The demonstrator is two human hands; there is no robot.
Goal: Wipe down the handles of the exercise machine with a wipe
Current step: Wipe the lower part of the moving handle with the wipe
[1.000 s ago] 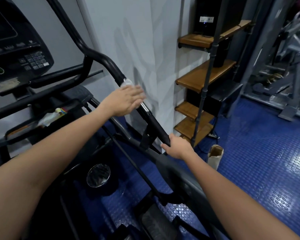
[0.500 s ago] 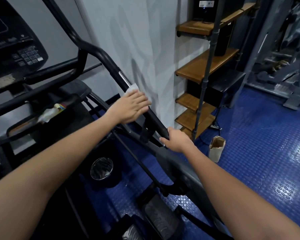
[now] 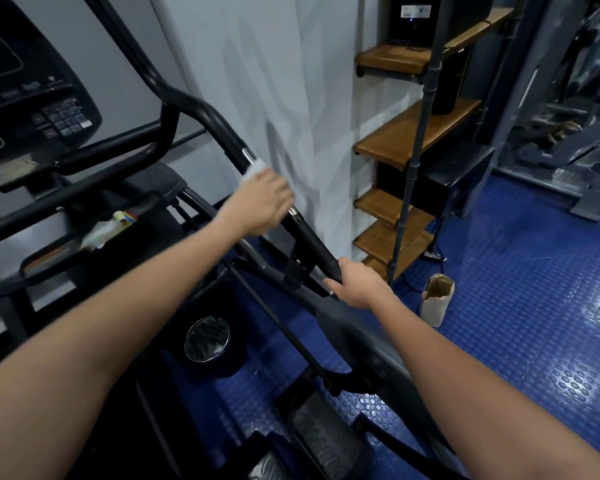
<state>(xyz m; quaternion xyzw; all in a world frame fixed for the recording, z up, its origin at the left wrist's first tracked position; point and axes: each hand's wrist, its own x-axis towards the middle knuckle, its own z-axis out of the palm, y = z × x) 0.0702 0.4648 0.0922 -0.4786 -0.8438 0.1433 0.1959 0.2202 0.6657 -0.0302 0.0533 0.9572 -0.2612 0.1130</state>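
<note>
The black tubular handle (image 3: 219, 124) of the exercise machine slopes from the far left down toward you at centre, beside the white wall (image 3: 274, 81). Your left hand (image 3: 262, 199) is wrapped over it midway along, fingers curled round the bar with a white crumpled wipe (image 3: 253, 169) pressed beneath; only the wipe's far edge shows above your knuckles. Your right hand (image 3: 357, 282) grips the handle's near, lower end, fingers closed round it. To the left sits the black console with a keypad (image 3: 49, 112). On the right, wooden shelves on a dark pipe frame (image 3: 413, 133) stand by the wall, and a small brown paper bag (image 3: 436, 299) stands upright on the blue studded floor (image 3: 516, 271).
</note>
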